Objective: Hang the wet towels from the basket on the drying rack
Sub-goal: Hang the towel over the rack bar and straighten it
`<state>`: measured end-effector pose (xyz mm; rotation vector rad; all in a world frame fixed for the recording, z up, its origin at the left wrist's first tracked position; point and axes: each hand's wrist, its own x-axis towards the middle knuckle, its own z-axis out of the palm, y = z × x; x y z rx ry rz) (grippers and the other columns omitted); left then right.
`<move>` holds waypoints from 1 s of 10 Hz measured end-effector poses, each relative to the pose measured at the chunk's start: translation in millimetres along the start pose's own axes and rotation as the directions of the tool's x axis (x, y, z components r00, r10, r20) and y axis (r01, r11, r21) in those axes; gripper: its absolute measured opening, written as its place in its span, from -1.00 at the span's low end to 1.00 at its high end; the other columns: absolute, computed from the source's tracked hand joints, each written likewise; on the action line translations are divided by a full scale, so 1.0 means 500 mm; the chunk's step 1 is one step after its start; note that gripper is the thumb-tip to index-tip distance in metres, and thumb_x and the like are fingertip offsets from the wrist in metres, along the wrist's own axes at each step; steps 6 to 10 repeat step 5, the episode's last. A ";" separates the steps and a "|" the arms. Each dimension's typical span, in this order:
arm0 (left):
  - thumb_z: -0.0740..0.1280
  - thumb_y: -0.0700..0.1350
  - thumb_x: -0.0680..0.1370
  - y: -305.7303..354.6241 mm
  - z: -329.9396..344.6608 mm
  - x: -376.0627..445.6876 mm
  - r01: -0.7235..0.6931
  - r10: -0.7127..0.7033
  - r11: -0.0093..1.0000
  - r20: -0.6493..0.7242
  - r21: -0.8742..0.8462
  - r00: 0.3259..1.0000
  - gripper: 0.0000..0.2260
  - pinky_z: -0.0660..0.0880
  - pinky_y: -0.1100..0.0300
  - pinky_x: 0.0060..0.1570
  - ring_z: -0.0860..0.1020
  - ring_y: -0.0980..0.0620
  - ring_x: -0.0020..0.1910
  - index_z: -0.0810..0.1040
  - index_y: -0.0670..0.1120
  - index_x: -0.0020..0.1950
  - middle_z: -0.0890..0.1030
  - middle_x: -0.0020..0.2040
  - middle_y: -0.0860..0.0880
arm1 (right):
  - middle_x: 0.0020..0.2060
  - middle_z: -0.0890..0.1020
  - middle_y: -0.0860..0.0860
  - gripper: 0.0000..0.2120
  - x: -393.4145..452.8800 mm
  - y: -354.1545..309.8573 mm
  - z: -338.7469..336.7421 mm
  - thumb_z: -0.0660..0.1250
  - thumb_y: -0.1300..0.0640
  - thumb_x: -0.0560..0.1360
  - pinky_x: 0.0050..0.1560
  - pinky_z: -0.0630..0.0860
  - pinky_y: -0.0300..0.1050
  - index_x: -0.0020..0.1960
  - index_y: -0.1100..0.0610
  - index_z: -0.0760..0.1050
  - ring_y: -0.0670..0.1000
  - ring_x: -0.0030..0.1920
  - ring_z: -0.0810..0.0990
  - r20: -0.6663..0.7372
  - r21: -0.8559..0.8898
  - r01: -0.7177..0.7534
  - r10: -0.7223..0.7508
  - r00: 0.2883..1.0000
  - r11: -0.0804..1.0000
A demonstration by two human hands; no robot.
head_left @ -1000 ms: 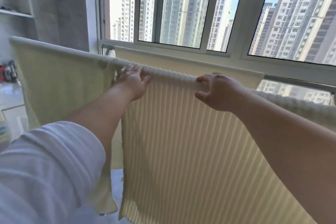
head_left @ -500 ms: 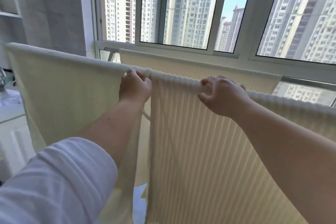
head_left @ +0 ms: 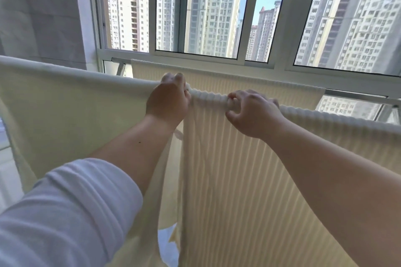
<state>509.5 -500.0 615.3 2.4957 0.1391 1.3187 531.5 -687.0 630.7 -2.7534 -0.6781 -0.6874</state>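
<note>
A cream ribbed towel hangs over the near rail of the drying rack, straight ahead of me. My left hand grips its top left corner on the rail. My right hand pinches the folded top edge a little to the right. A smooth cream towel hangs on the same rail to the left, touching my left hand. Another ribbed towel hangs on the far rail by the window. The rail itself is hidden under the cloth. No basket is in view.
A bare stretch of the rack's grey metal frame shows at the right, below the window frame. A grey tiled wall stands at the left. A strip of floor shows in the gap between the two near towels.
My left hand has closed on the ribbed towel's corner, and the towel's left edge has shifted right, opening a gap beside the smooth towel. My right hand stays on the top edge.
</note>
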 end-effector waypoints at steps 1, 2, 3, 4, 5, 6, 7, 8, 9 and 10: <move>0.14 -0.06 0.58 0.001 0.000 0.006 0.014 -0.018 0.996 0.047 0.083 0.999 -0.76 0.40 0.05 -0.12 0.48 -0.16 -0.04 0.49 -0.18 0.07 0.45 0.11 -0.18 | 0.26 0.48 0.03 -0.52 -0.002 0.001 0.000 0.22 -0.08 0.50 0.24 0.23 0.07 0.40 -0.02 0.32 0.09 0.27 0.43 0.005 0.007 0.012 -0.012 1.000 1.000; 0.04 0.02 0.61 0.010 0.000 -0.002 0.012 -0.054 0.962 0.149 0.272 0.987 -0.64 0.36 -0.05 0.10 0.39 -0.22 0.17 0.51 -0.14 0.19 0.41 0.21 -0.16 | 0.25 0.48 0.02 -0.52 -0.009 0.014 0.001 0.22 -0.07 0.51 0.25 0.23 0.05 0.40 -0.01 0.33 0.08 0.28 0.43 -0.026 0.023 0.022 -0.022 0.999 0.999; -0.05 0.13 0.60 0.017 -0.013 0.007 0.047 -0.168 0.896 0.239 0.441 0.957 -0.52 0.25 -0.07 0.20 0.28 -0.21 0.28 0.40 -0.08 0.36 0.34 0.34 -0.16 | 0.24 0.48 0.01 -0.53 -0.016 0.021 -0.004 0.22 -0.08 0.51 0.24 0.22 0.05 0.40 -0.02 0.34 0.08 0.27 0.42 -0.020 -0.001 0.038 -0.038 0.999 0.999; -0.05 0.17 0.59 0.027 -0.012 -0.013 0.072 -0.215 0.913 0.323 0.402 0.922 -0.48 0.09 -0.10 0.34 0.09 -0.16 0.42 0.12 -0.02 0.50 0.11 0.50 -0.03 | 0.29 0.46 0.01 -0.51 -0.030 0.033 -0.012 0.23 -0.08 0.51 0.26 0.23 0.05 0.41 -0.01 0.33 0.08 0.31 0.40 0.001 0.003 0.058 -0.058 0.998 0.998; 0.01 0.16 0.59 0.058 -0.015 -0.049 0.021 -0.123 0.959 0.350 0.282 0.929 -0.50 -0.01 -0.09 0.40 0.02 -0.13 0.46 0.14 0.00 0.49 0.08 0.52 -0.01 | 0.30 0.48 0.01 -0.57 -0.058 0.045 -0.036 0.25 -0.04 0.52 0.31 0.25 0.02 0.36 0.03 0.42 0.06 0.31 0.41 -0.063 0.104 0.086 -0.079 0.995 0.991; 0.01 0.16 0.59 0.058 -0.015 -0.049 0.021 -0.123 0.959 0.350 0.282 0.929 -0.50 -0.01 -0.09 0.40 0.02 -0.13 0.46 0.14 0.00 0.49 0.08 0.52 -0.01 | 0.30 0.48 0.01 -0.57 -0.058 0.045 -0.036 0.25 -0.04 0.52 0.31 0.25 0.02 0.36 0.03 0.42 0.06 0.31 0.41 -0.063 0.104 0.086 -0.079 0.995 0.991; 0.01 0.16 0.59 0.058 -0.015 -0.049 0.021 -0.123 0.959 0.350 0.282 0.929 -0.50 -0.01 -0.09 0.40 0.02 -0.13 0.46 0.14 0.00 0.49 0.08 0.52 -0.01 | 0.30 0.48 0.01 -0.57 -0.058 0.045 -0.036 0.25 -0.04 0.52 0.31 0.25 0.02 0.36 0.03 0.42 0.06 0.31 0.41 -0.063 0.104 0.086 -0.079 0.995 0.991; 0.01 0.16 0.59 0.058 -0.015 -0.049 0.021 -0.123 0.959 0.350 0.282 0.929 -0.50 -0.01 -0.09 0.40 0.02 -0.13 0.46 0.14 0.00 0.49 0.08 0.52 -0.01 | 0.30 0.48 0.01 -0.57 -0.058 0.045 -0.036 0.25 -0.04 0.52 0.31 0.25 0.02 0.36 0.03 0.42 0.06 0.31 0.41 -0.063 0.104 0.086 -0.079 0.995 0.991; 0.01 0.16 0.59 0.058 -0.015 -0.049 0.021 -0.123 0.959 0.350 0.282 0.929 -0.50 -0.01 -0.09 0.40 0.02 -0.13 0.46 0.14 0.00 0.49 0.08 0.52 -0.01 | 0.30 0.48 0.01 -0.57 -0.058 0.045 -0.036 0.25 -0.04 0.52 0.31 0.25 0.02 0.36 0.03 0.42 0.06 0.31 0.41 -0.063 0.104 0.086 -0.079 0.995 0.991; 0.01 0.16 0.59 0.058 -0.015 -0.049 0.021 -0.123 0.959 0.350 0.282 0.929 -0.50 -0.01 -0.09 0.40 0.02 -0.13 0.46 0.14 0.00 0.49 0.08 0.52 -0.01 | 0.30 0.48 0.01 -0.57 -0.058 0.045 -0.036 0.25 -0.04 0.52 0.31 0.25 0.02 0.36 0.03 0.42 0.06 0.31 0.41 -0.063 0.104 0.086 -0.079 0.995 0.991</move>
